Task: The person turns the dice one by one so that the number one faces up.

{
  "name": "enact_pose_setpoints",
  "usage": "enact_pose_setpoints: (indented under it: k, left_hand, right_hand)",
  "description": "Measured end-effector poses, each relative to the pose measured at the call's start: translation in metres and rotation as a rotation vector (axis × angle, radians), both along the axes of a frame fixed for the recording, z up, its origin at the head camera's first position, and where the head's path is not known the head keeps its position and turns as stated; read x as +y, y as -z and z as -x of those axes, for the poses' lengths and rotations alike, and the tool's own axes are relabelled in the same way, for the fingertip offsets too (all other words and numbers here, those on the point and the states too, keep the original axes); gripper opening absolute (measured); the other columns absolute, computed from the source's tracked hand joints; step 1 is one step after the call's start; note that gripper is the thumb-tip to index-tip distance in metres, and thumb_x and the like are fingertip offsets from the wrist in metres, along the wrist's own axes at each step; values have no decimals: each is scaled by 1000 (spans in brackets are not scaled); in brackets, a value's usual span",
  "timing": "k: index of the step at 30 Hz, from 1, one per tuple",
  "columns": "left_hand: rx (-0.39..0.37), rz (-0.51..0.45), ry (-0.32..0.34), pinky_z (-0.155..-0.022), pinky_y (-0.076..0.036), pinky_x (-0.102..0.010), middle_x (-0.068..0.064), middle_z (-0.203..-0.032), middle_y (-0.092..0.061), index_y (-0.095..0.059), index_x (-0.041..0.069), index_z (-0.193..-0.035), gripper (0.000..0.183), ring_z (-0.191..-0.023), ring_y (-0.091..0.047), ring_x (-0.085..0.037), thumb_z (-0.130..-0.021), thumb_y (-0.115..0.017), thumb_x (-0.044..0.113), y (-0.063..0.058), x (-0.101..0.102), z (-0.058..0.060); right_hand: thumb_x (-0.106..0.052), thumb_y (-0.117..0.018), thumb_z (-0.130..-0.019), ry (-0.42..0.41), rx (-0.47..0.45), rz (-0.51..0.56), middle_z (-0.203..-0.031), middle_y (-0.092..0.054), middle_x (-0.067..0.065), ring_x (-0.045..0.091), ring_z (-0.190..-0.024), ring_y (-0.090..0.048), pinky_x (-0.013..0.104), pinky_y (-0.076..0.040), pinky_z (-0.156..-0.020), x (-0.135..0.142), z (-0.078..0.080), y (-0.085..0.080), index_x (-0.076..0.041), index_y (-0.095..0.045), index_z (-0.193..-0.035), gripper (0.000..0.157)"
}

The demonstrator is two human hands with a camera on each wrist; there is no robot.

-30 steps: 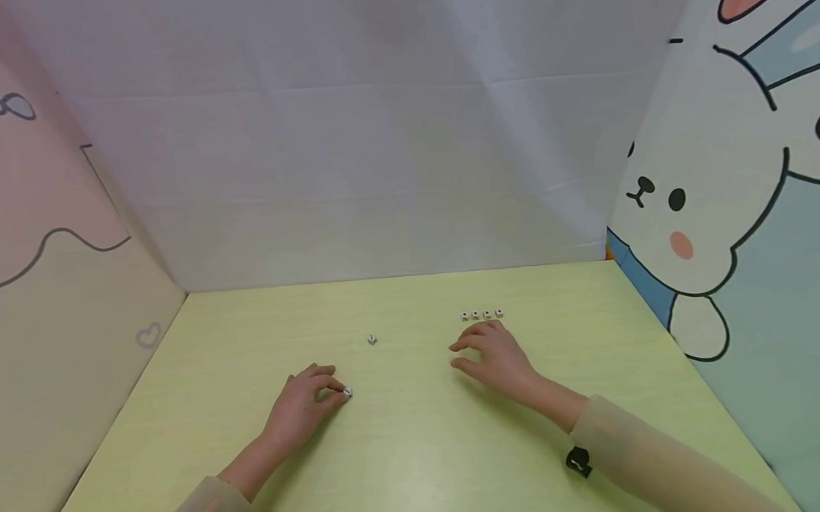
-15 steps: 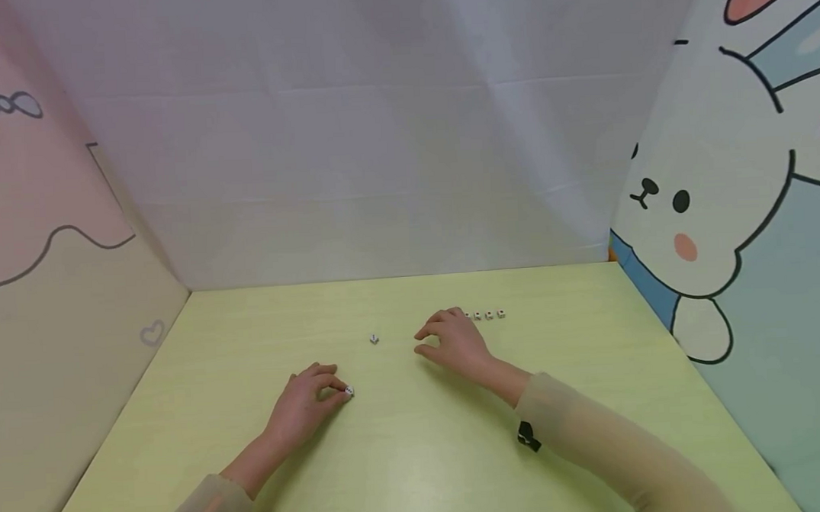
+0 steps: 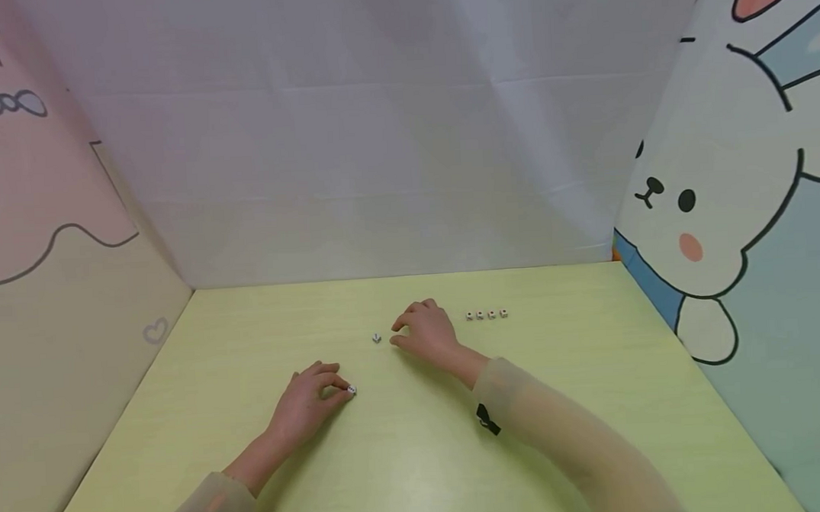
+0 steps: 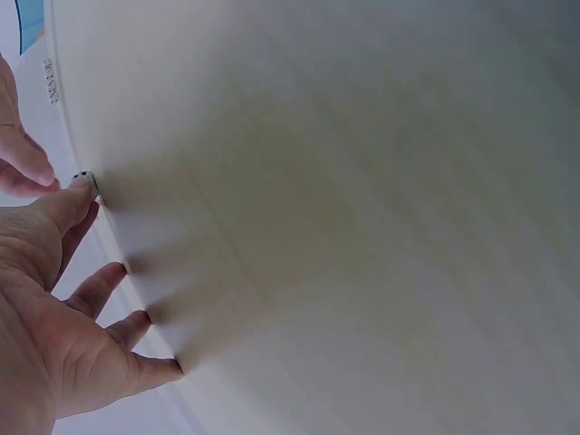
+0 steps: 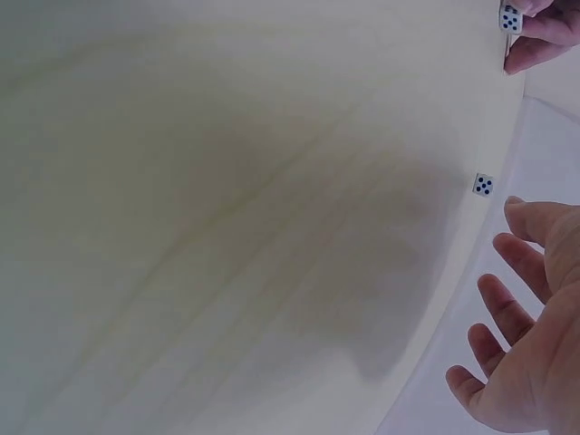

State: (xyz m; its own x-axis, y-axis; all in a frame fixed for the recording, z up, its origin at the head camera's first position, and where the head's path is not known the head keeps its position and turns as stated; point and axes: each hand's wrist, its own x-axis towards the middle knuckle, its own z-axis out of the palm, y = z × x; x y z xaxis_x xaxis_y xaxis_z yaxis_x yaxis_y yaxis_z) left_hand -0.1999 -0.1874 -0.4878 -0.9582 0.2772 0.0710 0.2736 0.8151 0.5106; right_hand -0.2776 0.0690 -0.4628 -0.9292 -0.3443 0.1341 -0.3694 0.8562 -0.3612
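My left hand (image 3: 306, 404) pinches a small white die (image 3: 352, 391) with dark pips between thumb and index finger, low over the table at left of centre. In the left wrist view this die (image 4: 86, 178) shows at the thumb tip, and the other fingertips touch the tabletop. A second die (image 3: 376, 338) lies alone farther back. Just right of it is my right hand (image 3: 427, 331), thumb and fingers parted with nothing between them. The right wrist view shows that lone die (image 5: 483, 185) a short gap from the thumb, its five-pip face visible.
Several dice (image 3: 486, 314) stand in a straight row at the back right, behind the right forearm. The pale yellow-green table (image 3: 419, 454) ends at a white backdrop (image 3: 379, 173). Cartoon-printed panels (image 3: 741, 287) rise along both sides.
My right hand has moved left, from in front of the row of dice to beside the lone die. The left hand keeps its pinch on its die and stays nearly still.
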Motion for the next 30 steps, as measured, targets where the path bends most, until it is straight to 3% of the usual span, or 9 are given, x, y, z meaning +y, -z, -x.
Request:
enact_pose_setpoints:
  k: [12,30]
  left_hand:
    - [27,0,14,-111,-23,-75,-17,-136,-64,-78,20,-95,6,-139,-45,-46,-90,-80,24,1,0,0]
    - [22,-12,11,-111,-22,-76,-17,-135,-65,-79,19,-94,6,-138,-46,-46,-90,-81,23,-1,1,0]
  right_hand:
    - [-43,-72,-95,55,-31,-71,-120,-65,1,28,-121,-50,47,-43,-104,-29,11,9,-25,-79,-107,23]
    - [-47,-72,-93,99,-38,-80,-120,-65,0,29,-124,-48,47,-40,-107,-35,18,13,-25,-77,-96,22]
